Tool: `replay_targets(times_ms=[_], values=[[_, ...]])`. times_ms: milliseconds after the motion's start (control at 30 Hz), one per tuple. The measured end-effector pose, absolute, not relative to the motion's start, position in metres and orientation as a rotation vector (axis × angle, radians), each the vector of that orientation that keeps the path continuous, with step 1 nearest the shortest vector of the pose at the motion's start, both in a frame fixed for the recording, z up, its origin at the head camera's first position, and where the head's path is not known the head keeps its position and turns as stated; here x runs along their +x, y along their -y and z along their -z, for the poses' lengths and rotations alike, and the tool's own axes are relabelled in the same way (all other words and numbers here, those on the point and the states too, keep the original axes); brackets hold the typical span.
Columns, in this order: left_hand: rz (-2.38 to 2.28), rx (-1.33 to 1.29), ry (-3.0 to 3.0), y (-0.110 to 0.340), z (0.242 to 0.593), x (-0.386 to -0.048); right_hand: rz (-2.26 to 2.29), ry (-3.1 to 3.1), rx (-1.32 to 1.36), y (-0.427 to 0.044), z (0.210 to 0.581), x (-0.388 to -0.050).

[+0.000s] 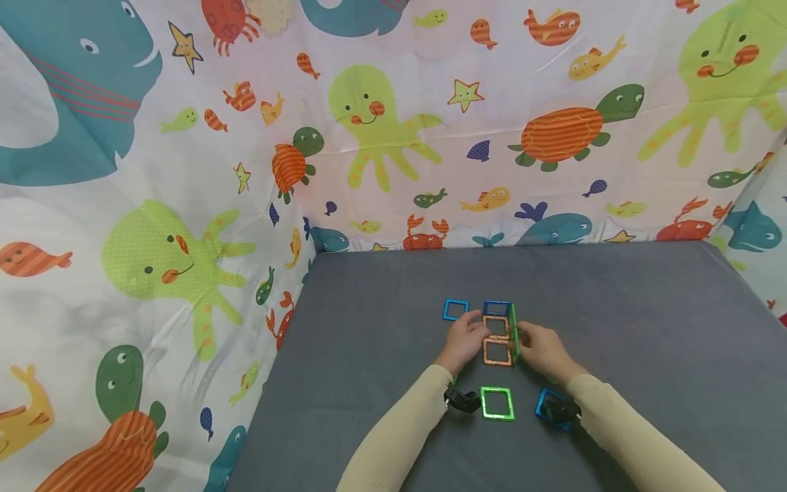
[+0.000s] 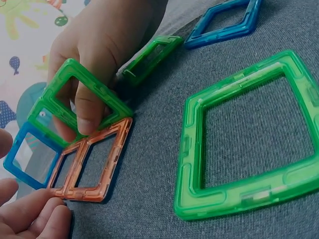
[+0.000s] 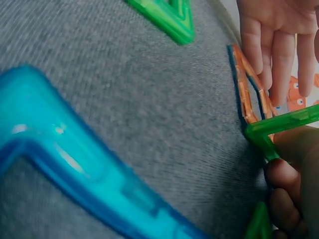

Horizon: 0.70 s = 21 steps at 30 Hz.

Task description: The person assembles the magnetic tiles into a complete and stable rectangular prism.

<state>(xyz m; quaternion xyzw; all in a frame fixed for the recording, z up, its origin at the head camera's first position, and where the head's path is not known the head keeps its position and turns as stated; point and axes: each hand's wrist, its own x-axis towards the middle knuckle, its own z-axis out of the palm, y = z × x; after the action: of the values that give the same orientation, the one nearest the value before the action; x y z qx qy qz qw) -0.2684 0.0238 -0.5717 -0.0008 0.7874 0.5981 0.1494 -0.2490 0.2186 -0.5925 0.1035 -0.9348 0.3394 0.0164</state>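
Two orange square frames point(image 1: 496, 364) lie flat, edge to edge, between the hands. Along their right side stand green square frames point(image 2: 103, 91), upright, with a blue square frame point(image 2: 51, 172) upright at the far end. My right hand point(image 1: 544, 347) pinches the nearer green frame; its thumb shows through the opening in the left wrist view. On the other side, my left hand point(image 1: 465, 342) touches the orange frames' edge with extended fingers point(image 3: 283, 62). How firmly those fingertips press cannot be told.
A green square frame point(image 1: 498, 417) lies flat nearer the body. Under the right wrist is a blue frame point(image 1: 540, 403), and a light blue one point(image 1: 456, 301) lies beyond the left hand. Another green frame point(image 2: 149, 62) sits close behind the right hand. Patterned cloth point(image 1: 393, 205) borders the grey table point(image 1: 369, 410).
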Motion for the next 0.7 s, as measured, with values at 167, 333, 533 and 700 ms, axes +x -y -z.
replay_targets(times_ms=[167, 333, 533, 700], values=[[-1.653, 0.061, -2.408, -0.023, 0.573, -0.27, -1.031, 2.892, 0.281, -0.219, 0.597, -0.248], [-1.467, 0.235, -2.742, -0.016, 0.579, -0.279, -1.073, 2.911, 0.254, -0.217, 0.597, -0.249], [-1.075, 0.325, -3.058, -0.005, 0.583, -0.298, -1.15, 2.954, 0.241, -0.216, 0.591, -0.251], [-0.826, 0.322, -3.079, -0.002, 0.582, -0.31, -1.163, 2.988, 0.216, -0.218, 0.589, -0.253]])
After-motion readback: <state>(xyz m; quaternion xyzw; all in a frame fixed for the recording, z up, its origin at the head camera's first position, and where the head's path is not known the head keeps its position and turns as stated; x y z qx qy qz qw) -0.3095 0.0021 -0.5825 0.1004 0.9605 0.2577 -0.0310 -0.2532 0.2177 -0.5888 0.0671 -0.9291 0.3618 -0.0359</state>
